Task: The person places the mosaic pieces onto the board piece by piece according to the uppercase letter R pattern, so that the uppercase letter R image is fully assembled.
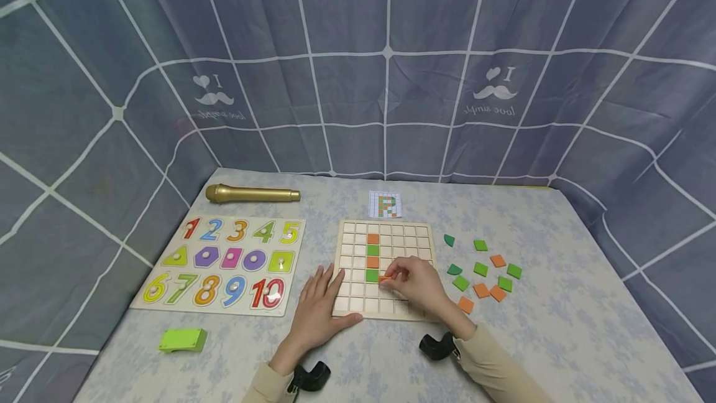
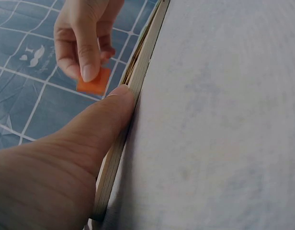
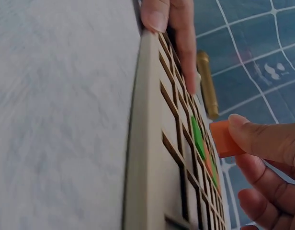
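Observation:
A wooden grid board [image 1: 349, 290] lies on the table, with a column of alternating orange and green square tiles [image 1: 372, 262] set in its cells. My right hand [image 1: 416, 285] pinches an orange square tile [image 3: 222, 139] between thumb and fingers, over the board beside the lowest green tile [image 1: 371, 275]. At the board's left front corner, my left hand [image 1: 319, 310] rests with its fingers spread along the left side. Its thumb [image 2: 102, 112] presses the front edge of the board. Behind the board lies a small pattern card [image 1: 385, 204] showing orange and green squares.
Loose green and orange tiles [image 1: 481, 291] and dark green quarter-round pieces [image 1: 449, 240] lie right of the board. To the left are a number and shape puzzle [image 1: 220, 269], a gold microphone [image 1: 254, 194] and a green block [image 1: 183, 340]. A grey-blue curtain [image 1: 358, 92] hangs behind.

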`<action>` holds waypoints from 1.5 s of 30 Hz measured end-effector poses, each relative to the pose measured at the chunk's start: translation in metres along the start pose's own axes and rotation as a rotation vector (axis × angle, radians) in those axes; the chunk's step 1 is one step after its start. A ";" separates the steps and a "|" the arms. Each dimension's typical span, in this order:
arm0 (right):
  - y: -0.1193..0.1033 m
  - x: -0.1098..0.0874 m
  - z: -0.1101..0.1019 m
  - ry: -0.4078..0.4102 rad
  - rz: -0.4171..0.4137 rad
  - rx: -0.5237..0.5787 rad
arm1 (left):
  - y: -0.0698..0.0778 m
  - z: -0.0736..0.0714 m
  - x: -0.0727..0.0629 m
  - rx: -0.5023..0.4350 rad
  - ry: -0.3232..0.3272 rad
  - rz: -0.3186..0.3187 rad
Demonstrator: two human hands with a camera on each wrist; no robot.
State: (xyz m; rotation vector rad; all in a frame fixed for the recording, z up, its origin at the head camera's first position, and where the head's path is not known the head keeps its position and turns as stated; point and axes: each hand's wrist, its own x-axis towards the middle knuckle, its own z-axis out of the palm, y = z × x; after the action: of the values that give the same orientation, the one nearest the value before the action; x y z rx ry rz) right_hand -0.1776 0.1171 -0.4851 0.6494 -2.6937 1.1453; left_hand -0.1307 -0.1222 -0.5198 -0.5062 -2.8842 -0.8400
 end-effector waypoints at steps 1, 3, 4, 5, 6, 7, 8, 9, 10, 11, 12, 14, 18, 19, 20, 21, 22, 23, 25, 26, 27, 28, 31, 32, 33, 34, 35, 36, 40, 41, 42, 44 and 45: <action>-0.001 0.001 0.003 -0.017 0.000 0.011 | 0.000 0.000 0.000 0.000 0.001 0.001; -0.003 0.002 0.009 -0.050 0.014 0.025 | 0.000 0.001 0.000 -0.001 0.003 0.005; -0.003 0.002 0.011 -0.066 0.022 0.028 | 0.001 0.001 0.000 -0.001 0.004 0.007; -0.003 0.003 0.013 -0.077 0.028 0.032 | 0.001 0.001 0.000 -0.003 0.005 0.009; -0.003 0.003 0.015 -0.086 0.030 0.029 | 0.001 0.000 0.000 -0.004 0.007 0.011; -0.003 0.004 0.017 -0.095 0.031 0.028 | 0.001 0.000 0.000 -0.004 0.008 0.013; -0.003 0.004 0.019 -0.102 0.031 0.026 | 0.001 0.000 0.000 -0.005 0.008 0.015; -0.004 0.004 0.020 -0.107 0.030 0.023 | 0.002 0.000 0.000 -0.007 0.008 0.017; -0.004 0.004 0.021 -0.111 0.027 0.020 | 0.002 0.000 -0.001 -0.007 0.007 0.017; -0.005 0.005 0.021 -0.114 0.022 0.018 | 0.001 0.000 -0.001 -0.008 0.007 0.016; -0.005 0.005 0.022 -0.117 0.019 0.017 | 0.001 0.000 -0.001 -0.008 0.007 0.015; -0.006 0.005 0.022 -0.124 0.014 0.011 | 0.001 0.000 -0.001 -0.008 0.008 0.013; -0.006 0.007 0.022 -0.139 0.013 -0.005 | 0.000 0.000 -0.001 -0.002 0.011 0.014; -0.007 0.007 0.021 -0.144 0.016 -0.012 | 0.000 0.000 0.000 -0.001 0.011 0.017; -0.007 0.007 0.020 -0.148 0.017 -0.017 | 0.000 0.000 0.000 0.000 0.010 0.018; -0.007 0.006 0.020 -0.151 0.014 -0.026 | 0.000 0.000 0.000 -0.001 0.009 0.019; -0.007 0.006 0.019 -0.154 0.009 -0.038 | 0.000 0.001 -0.001 -0.001 0.009 0.019; -0.006 0.006 0.018 -0.156 -0.003 -0.049 | 0.000 0.001 -0.001 -0.002 0.009 0.018; -0.006 0.006 0.017 -0.155 -0.024 -0.079 | -0.001 0.001 -0.001 -0.003 0.008 0.016; -0.006 0.006 0.017 -0.152 -0.034 -0.092 | -0.001 0.001 -0.001 -0.004 0.008 0.015; -0.005 0.006 0.017 -0.147 -0.044 -0.105 | -0.001 0.001 -0.001 -0.004 0.008 0.015; -0.005 0.006 0.017 -0.144 -0.050 -0.114 | -0.001 0.001 -0.001 -0.003 0.010 0.015; -0.006 0.006 0.017 -0.138 -0.051 -0.125 | 0.000 0.000 0.000 -0.004 0.010 0.014; -0.006 0.006 0.017 -0.137 -0.053 -0.123 | 0.000 0.000 0.000 -0.005 0.009 0.014; -0.006 0.006 0.017 -0.138 -0.054 -0.123 | 0.000 0.000 0.000 -0.005 0.009 0.012; -0.005 0.006 0.017 -0.142 -0.055 -0.122 | 0.000 0.000 0.000 -0.005 0.008 0.012; -0.005 0.006 0.017 -0.148 -0.055 -0.118 | 0.001 -0.001 0.000 -0.008 0.006 0.010; -0.004 0.006 0.016 -0.156 -0.054 -0.111 | 0.001 -0.001 0.000 -0.009 0.004 0.009; -0.002 0.005 0.015 -0.192 -0.053 -0.073 | 0.001 -0.001 0.000 -0.004 0.002 0.008; -0.001 0.005 0.014 -0.199 -0.055 -0.061 | 0.001 -0.001 0.000 -0.003 0.002 0.007; 0.000 0.005 0.014 -0.205 -0.059 -0.052 | 0.001 -0.001 0.000 -0.001 0.003 0.008; 0.001 0.005 0.012 -0.212 -0.068 -0.035 | 0.001 -0.001 0.000 0.000 0.004 0.008; 0.003 0.005 0.012 -0.212 -0.074 -0.026 | 0.001 -0.001 0.000 -0.001 0.004 0.008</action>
State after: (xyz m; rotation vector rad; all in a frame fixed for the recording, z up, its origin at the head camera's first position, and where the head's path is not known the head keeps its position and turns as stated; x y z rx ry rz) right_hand -0.1828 0.1086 -0.4934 0.9055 -2.8244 1.0772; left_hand -0.1303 -0.1221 -0.5182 -0.5153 -2.8759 -0.8404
